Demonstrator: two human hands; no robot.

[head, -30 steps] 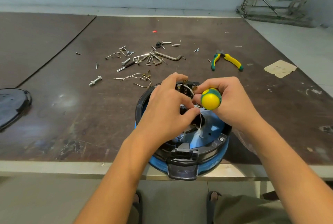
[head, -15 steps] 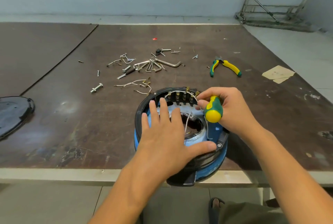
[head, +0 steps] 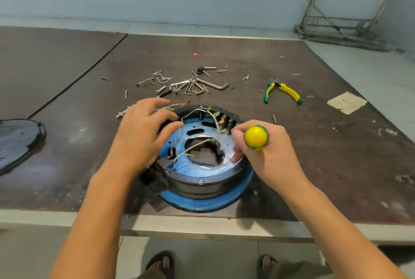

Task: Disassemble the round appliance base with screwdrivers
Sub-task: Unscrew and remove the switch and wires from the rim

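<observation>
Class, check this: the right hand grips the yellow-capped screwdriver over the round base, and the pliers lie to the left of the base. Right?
No. The head view shows the pliers lying to the right of the round base, farther back on the table. The right hand does grip the screwdriver over the base.

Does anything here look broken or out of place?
Yes. The round base has a blue plate torn open jaggedly at its centre, with loose white wires sticking out. Behind it, screws and hex keys lie scattered.
</observation>
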